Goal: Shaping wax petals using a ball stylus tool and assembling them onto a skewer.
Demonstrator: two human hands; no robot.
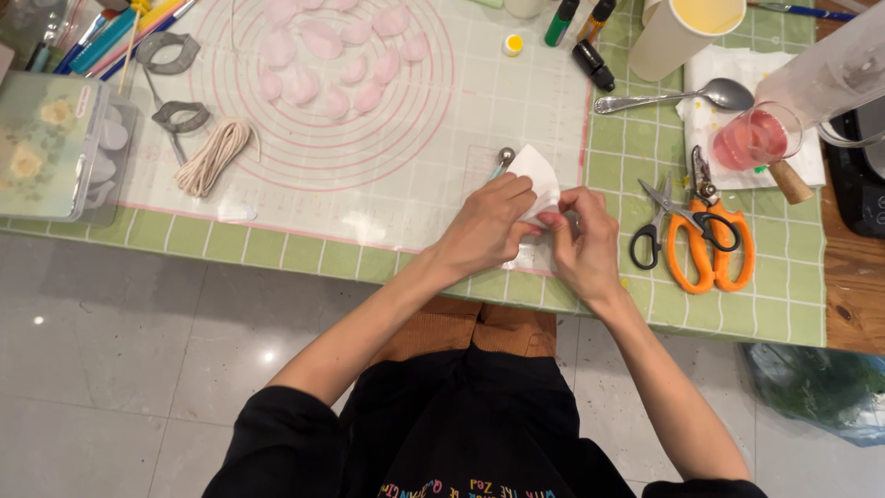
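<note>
My left hand [489,226] and my right hand [585,244] meet at the near edge of the white silicone mat [415,166]. Both pinch a small white folded sheet [539,175], and a bit of pink shows between the fingertips. A metal ball-tipped tool [503,160] lies just behind my left hand. Several pale pink petal shapes [336,55] are spread on the mat's printed circles farther back.
Orange-handled scissors and a smaller black pair [696,240] lie right of my hands on the green checked cloth [793,304]. A spoon [673,97], a glass of pink liquid [751,138], a paper cup, small bottles, coiled cord [214,155], metal cutters and a plastic box [55,148] surround the mat.
</note>
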